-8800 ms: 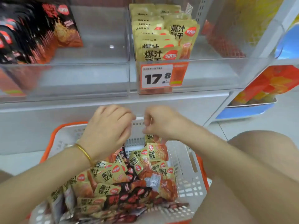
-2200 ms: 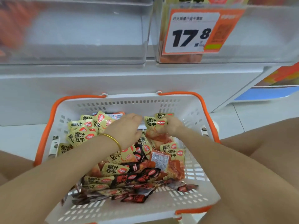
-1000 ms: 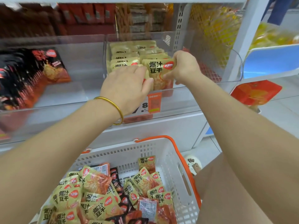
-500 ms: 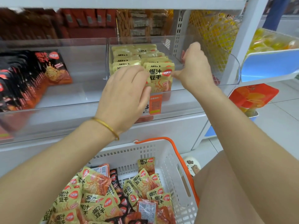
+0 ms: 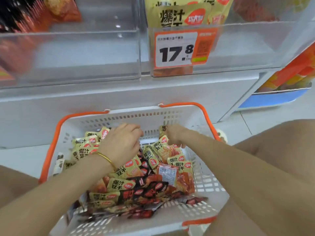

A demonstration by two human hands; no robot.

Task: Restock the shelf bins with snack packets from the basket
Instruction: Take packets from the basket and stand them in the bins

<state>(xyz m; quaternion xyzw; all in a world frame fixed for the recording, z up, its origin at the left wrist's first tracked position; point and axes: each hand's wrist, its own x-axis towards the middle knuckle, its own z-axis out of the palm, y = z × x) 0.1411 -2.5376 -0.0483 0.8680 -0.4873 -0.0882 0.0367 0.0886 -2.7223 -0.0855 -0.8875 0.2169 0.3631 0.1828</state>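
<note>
Down in the basket [image 5: 201, 217], both hands work the far end of the snack packets [image 5: 122, 183]. Right hand [image 5: 173, 136] pinches 1 yellow packet [image 5: 163, 129], upright, long axis vertical, printed face toward camera. Left hand [image 5: 121, 142] is curled, palm down; hold unclear. Yellow-packet bin [image 5: 255, 48] sits up and ahead, nearer the right hand.

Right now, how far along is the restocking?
Done: yellow packets already stand in the bin behind the 17.8 tag. In hand: both hands are in the basket, the right hand pinching a yellow packet; the left hand reaches in. Left: a pile of yellow and black packets remains.
</note>
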